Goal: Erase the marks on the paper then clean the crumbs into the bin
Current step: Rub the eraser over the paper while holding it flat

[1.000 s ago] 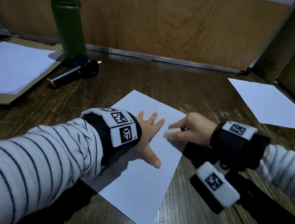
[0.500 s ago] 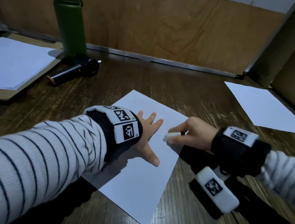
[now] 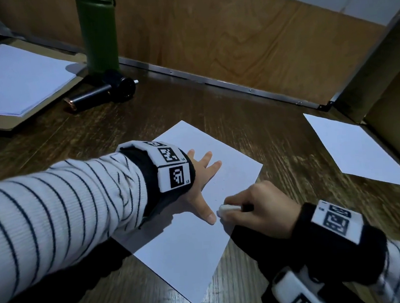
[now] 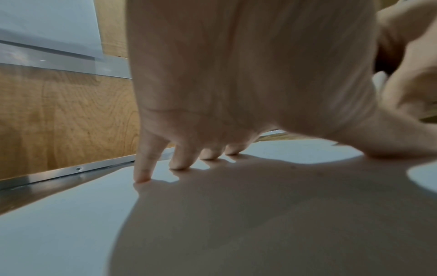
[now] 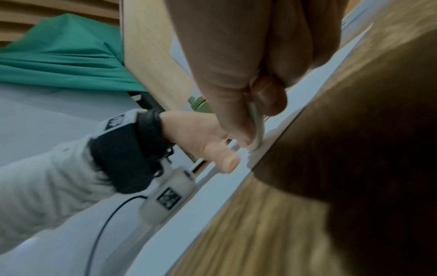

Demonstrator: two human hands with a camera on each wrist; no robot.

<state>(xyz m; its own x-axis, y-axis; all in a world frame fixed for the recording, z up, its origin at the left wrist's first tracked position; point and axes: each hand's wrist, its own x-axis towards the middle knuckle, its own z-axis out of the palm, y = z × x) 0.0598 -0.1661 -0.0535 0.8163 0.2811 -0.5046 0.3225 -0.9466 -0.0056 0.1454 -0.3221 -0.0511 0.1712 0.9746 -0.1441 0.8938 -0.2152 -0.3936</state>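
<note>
Right hand [image 3: 258,209] grip pinches eraser [image 3: 227,208] on paper [image 3: 190,252].

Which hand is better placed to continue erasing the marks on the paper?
Right. The right hand already pinches the eraser on the paper, while the left hand lies flat, holding the sheet.

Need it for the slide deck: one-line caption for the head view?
Left hand pins the paper flat while the right hand rubs a white eraser near its right edge.

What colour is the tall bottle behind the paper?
Dark green bottle, clearest in the head view.
</note>
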